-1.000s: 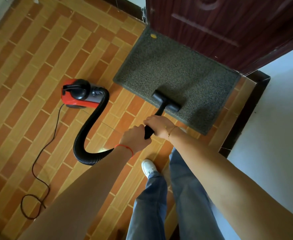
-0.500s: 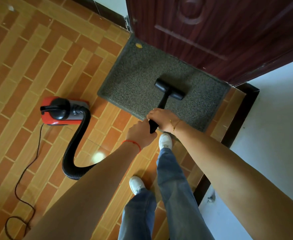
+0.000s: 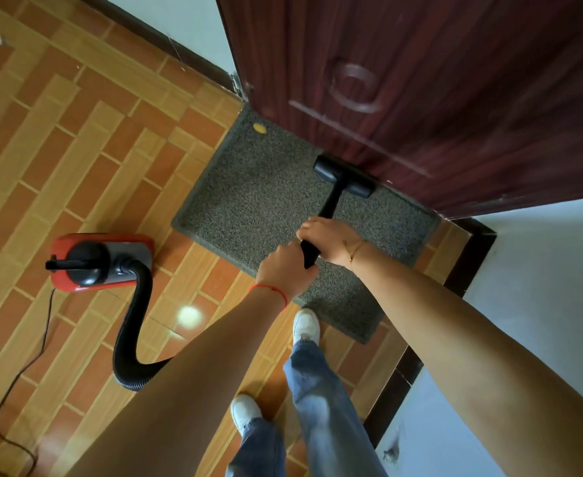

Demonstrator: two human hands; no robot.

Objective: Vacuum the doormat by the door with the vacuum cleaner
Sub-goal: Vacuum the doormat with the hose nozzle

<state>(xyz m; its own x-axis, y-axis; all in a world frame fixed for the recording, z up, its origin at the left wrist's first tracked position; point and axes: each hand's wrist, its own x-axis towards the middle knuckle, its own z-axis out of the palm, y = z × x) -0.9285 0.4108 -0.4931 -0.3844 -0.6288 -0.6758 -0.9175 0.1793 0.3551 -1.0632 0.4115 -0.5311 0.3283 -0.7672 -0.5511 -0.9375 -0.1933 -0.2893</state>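
Both hands closed around the black plastic vacuum wand (image 3: 328,208): right hand (image 3: 331,241) higher up the shaft and nearer the nozzle, left hand (image 3: 284,270) just behind it at the rear end, fingers of each grip wrapped tight on the tube. Ahead of the grip and away from the body, the wide black floor nozzle (image 3: 345,177), pressed flat on the grey speckled rectangular doormat (image 3: 255,201), its far edge touching or almost touching the foot of the dark red-brown wooden door (image 3: 420,98). Long axis of the wand running from the hands up towards the door; long axis of the nozzle across that line, roughly parallel to the door's bottom edge. No room left for pushing forward, so probably a pull back along the wand's line, or a shift sideways to the left, where a broad stretch of mat lies open with a small yellow speck (image 3: 259,128) near the far left corner.

Mat flat on orange and tan brick-pattern floor tiles (image 3: 76,149), tucked into the corner between door and pale wall (image 3: 541,270). Red and black canister vacuum cleaner (image 3: 100,261) on the tiles to the left, well apart from the mat's middle, joined by a ribbed black hose (image 3: 135,332) curving back under the left arm. Thin black power cord (image 3: 24,366) trailing away at lower left.
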